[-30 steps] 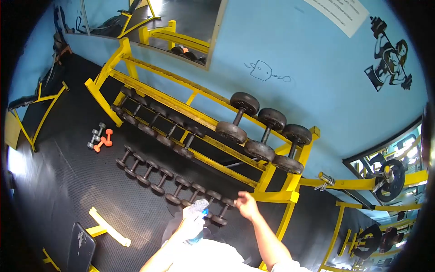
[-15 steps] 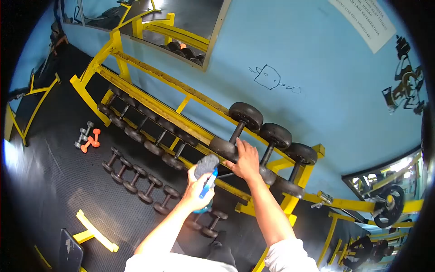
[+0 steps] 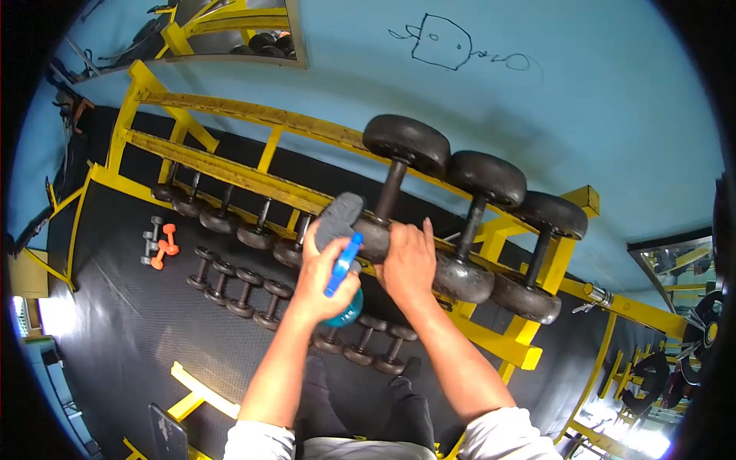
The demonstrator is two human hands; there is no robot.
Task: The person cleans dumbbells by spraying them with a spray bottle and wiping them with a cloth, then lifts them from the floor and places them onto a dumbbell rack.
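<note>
My left hand [image 3: 326, 287] is closed round a spray bottle [image 3: 349, 308] with a blue trigger head and a teal body. A dark grey cloth [image 3: 339, 216] is bunched in the same hand, against the near end of a black dumbbell [image 3: 392, 188]. My right hand [image 3: 409, 264] grips the right side of that near end, with its fingers over the edge. The dumbbell lies across the top rails of a yellow rack [image 3: 230, 170]. Two more large black dumbbells, a middle one [image 3: 473, 222] and a right one [image 3: 541, 249], lie beside it.
Smaller dumbbells [image 3: 264, 218] sit on the lower rack level. Others [image 3: 244, 291] stand in a row on the black floor [image 3: 146, 330], with orange ones [image 3: 165, 247] at the left. A yellow-framed bench [image 3: 203, 391] is at lower left. Behind the rack are a blue wall [image 3: 337, 84] and a mirror [image 3: 238, 34].
The view has shifted closer to the rack. My left hand has brought the grey cloth up to the dumbbell's near end. My right hand stays on that end.
</note>
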